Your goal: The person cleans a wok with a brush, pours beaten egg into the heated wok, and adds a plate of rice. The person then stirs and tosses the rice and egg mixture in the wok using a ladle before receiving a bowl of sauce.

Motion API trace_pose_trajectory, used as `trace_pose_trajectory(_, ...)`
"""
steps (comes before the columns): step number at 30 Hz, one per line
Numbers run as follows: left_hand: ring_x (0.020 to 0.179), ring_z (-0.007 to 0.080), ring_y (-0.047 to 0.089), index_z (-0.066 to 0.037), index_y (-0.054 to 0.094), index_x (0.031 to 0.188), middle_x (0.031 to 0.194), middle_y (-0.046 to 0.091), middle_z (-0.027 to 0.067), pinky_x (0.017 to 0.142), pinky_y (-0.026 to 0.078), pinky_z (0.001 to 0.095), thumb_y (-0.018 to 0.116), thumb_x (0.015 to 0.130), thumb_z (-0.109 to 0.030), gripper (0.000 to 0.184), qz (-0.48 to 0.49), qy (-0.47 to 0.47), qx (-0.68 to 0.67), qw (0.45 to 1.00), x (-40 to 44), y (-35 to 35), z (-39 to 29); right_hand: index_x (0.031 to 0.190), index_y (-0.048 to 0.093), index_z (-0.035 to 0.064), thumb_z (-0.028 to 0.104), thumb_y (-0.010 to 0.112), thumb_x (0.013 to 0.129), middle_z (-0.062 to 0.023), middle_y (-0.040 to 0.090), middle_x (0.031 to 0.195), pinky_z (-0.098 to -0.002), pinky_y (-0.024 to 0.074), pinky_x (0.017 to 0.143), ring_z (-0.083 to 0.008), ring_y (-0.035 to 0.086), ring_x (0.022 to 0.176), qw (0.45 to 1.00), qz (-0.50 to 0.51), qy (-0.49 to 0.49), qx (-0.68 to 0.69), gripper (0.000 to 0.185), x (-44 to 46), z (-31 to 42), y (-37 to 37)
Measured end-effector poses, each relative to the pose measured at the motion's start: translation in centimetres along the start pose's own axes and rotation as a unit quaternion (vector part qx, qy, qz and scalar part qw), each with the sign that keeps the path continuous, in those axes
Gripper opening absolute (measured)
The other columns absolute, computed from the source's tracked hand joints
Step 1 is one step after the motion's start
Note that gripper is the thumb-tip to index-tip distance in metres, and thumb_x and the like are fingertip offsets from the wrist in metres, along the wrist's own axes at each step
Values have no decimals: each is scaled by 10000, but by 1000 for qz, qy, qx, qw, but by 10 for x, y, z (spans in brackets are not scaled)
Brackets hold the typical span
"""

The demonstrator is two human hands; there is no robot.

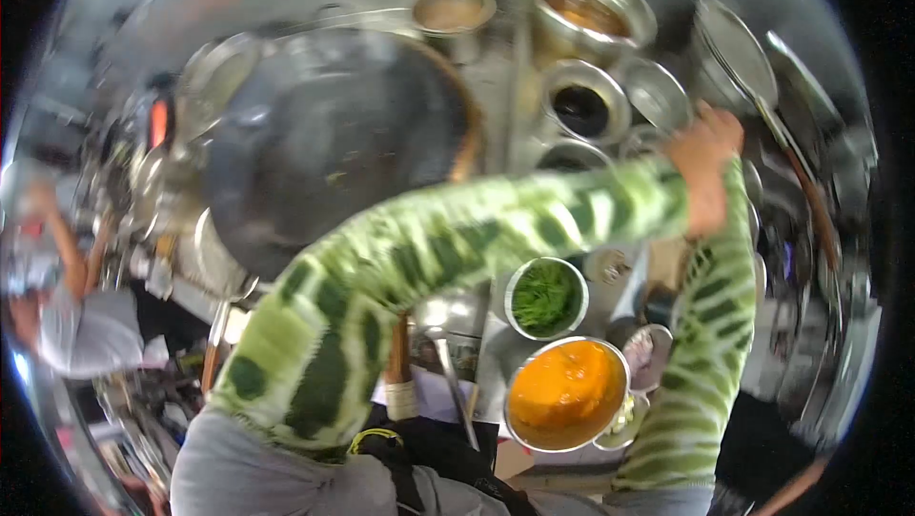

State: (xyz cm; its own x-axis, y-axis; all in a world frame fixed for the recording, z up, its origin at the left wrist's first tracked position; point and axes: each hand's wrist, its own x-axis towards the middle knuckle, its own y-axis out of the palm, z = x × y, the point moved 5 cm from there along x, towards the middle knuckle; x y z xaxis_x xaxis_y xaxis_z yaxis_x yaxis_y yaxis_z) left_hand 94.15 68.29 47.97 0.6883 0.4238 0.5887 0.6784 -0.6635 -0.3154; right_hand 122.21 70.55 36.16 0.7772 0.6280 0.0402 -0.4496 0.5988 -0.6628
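My left arm, in a green patterned sleeve, stretches across to the right, and my left hand (701,178) meets my right hand (721,125) near the metal containers. Both hands overlap and are blurred, so I cannot make out their fingers or anything in them. Just left of them are a small metal bowl (656,92) and a metal bowl of dark liquid (581,112). A strainer (739,49) with a long handle lies beyond, at upper right. Below my left sleeve are a bowl of chopped greens (546,298) and a larger bowl of glossy orange liquid (566,392).
A large dark wok (334,135) occupies the stove at left. Behind stand a metal pot (454,11) and a wide metal bowl (586,16) with amber liquid. A ladle-like metal handle (456,387) lies near my body. Another person (91,330) is at far left.
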Motion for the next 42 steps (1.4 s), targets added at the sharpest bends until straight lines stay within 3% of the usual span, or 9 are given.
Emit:
trace_pose_trajectory(3,952,322,585,-86,625,1027,971,621,145,768,492,399,639,659,-88,368,18,54,-47,997,-45,-6,-93,1109,612,-8,352,701,798,-100,643,742,-265,449,408,-132,607,565,992,-71,62,86,485,-51,62,-16)
trace_pose_trajectory(15,838,293,620,-11,585,1138,965,626,130,701,504,411,538,756,-49,387,65,154,-71,983,-320,-174,-319,1135,603,4,184,620,887,-33,634,896,-221,484,617,-90,602,689,929,242,-136,243,307,-510,287,-35)
trace_pose_trajectory(20,837,232,673,60,602,1097,965,663,196,714,543,309,506,857,5,265,-14,-52,8,999,-477,-292,-348,1130,598,-8,227,594,925,-104,655,941,-271,532,681,-163,641,735,771,573,106,256,313,-750,198,99)
trace_pose_trajectory(24,905,185,648,63,548,1173,1026,662,141,815,515,297,490,913,-7,275,-205,-219,-1,954,-587,-349,-378,1104,521,24,200,643,872,-145,607,925,-368,536,538,-248,625,660,710,447,464,285,315,-833,56,278)
trace_pose_trajectory(28,897,171,636,41,526,1210,1028,658,138,809,510,288,481,922,-15,297,-279,-297,7,913,-671,-365,-388,1137,509,59,204,667,836,-176,575,1019,-436,554,583,-268,616,706,819,274,325,385,370,-818,22,371)
trace_pose_trajectory(31,896,159,635,30,545,1197,1019,648,127,826,507,286,448,915,8,299,-293,-299,-8,908,-712,-365,-394,1055,568,-8,282,664,848,-122,658,849,-391,554,519,-256,662,689,763,383,260,452,369,-818,-3,417)
trace_pose_trajectory(35,900,162,640,21,538,1214,1025,652,127,815,517,291,428,912,8,322,-293,-302,26,907,-746,-367,-389,898,623,-30,390,623,820,-184,660,877,-432,498,583,-317,631,740,883,464,-57,49,427,-810,47,334)
trace_pose_trajectory(40,889,186,658,-4,557,1176,959,664,123,786,529,305,487,863,-39,323,-302,-228,27,925,-733,-368,-358,1112,628,60,217,551,873,-162,655,885,-453,466,825,-387,598,829,905,-126,-398,-85,296,-747,131,158)
trace_pose_trajectory(42,897,177,651,13,546,1192,986,662,124,812,523,301,447,874,-19,334,-225,-248,57,941,-695,-361,-346,1270,494,5,366,602,848,-261,608,1049,-504,455,842,-445,591,897,929,-38,-316,-188,566,-713,116,160)
